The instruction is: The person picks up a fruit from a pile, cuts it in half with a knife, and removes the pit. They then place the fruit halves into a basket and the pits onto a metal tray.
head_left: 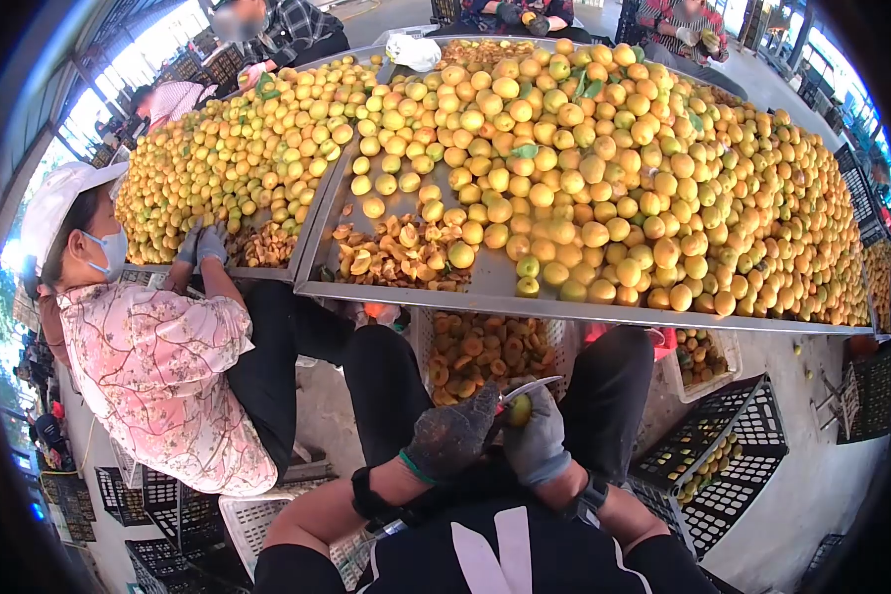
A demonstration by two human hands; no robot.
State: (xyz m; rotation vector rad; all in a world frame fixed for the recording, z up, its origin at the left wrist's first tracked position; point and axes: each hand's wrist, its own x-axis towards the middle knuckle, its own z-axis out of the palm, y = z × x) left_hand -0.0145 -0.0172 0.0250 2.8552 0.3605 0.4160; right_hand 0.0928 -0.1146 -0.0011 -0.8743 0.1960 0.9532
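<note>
My left hand [454, 436], in a dark glove, is closed around a knife [535, 387] whose curved blade points to the right. In my right hand [538, 437], in a grey glove, sits a greenish apricot [517, 410]. The blade lies across the top of that fruit. Both hands are close together above my lap. Just beyond them, between my knees, a white crate [571, 348] holds cut apricot halves [480, 353]. Cut pieces [401, 252] also lie at the near edge of the metal table [490, 275].
Whole apricots [604, 168] are heaped across the table. At my left, a masked co-worker [158, 366] works with gloved hands [203, 243] beside more cut pieces. Other people sit along the far side. Black crates [733, 475] stand on the floor at my right.
</note>
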